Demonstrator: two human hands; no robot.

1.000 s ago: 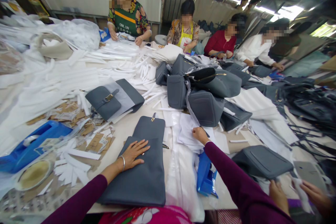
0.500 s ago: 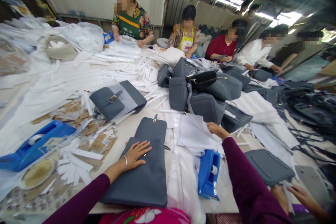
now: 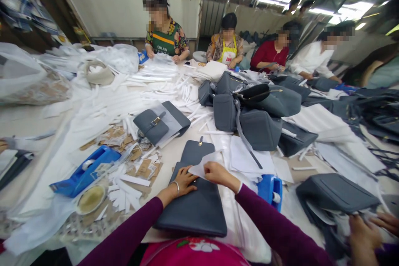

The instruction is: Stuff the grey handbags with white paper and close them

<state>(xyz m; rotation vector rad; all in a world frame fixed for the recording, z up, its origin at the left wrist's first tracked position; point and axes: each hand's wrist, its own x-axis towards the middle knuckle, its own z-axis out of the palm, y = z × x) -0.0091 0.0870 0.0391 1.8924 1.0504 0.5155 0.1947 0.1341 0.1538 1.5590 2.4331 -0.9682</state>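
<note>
A dark blue-grey leather bag (image 3: 199, 208) lies flat in front of me, its flap (image 3: 197, 151) turned up on the far side with a small gold clasp. My left hand (image 3: 183, 182), a bracelet on its wrist, rests on the bag with fingers stretched out. Pinched in my right hand (image 3: 222, 176) is a thin white sheet of paper (image 3: 204, 164), held over the bag where body and flap meet. The sheet's left corner reaches the fingertips of my left hand; whether they touch it I cannot tell.
A blue tape dispenser (image 3: 267, 191) stands right of the bag, another blue dispenser (image 3: 85, 170) to the left. White sheets (image 3: 249, 156) lie beyond, near piled grey bags (image 3: 260, 129). A neighbour's hands (image 3: 364, 232) work on a bag (image 3: 339, 193) at right. Paper strips (image 3: 124, 191) litter the left.
My right hand has moved left from the stack of papers to above the bag, bringing a white sheet. My left hand stays on the bag. The view has shifted left.
</note>
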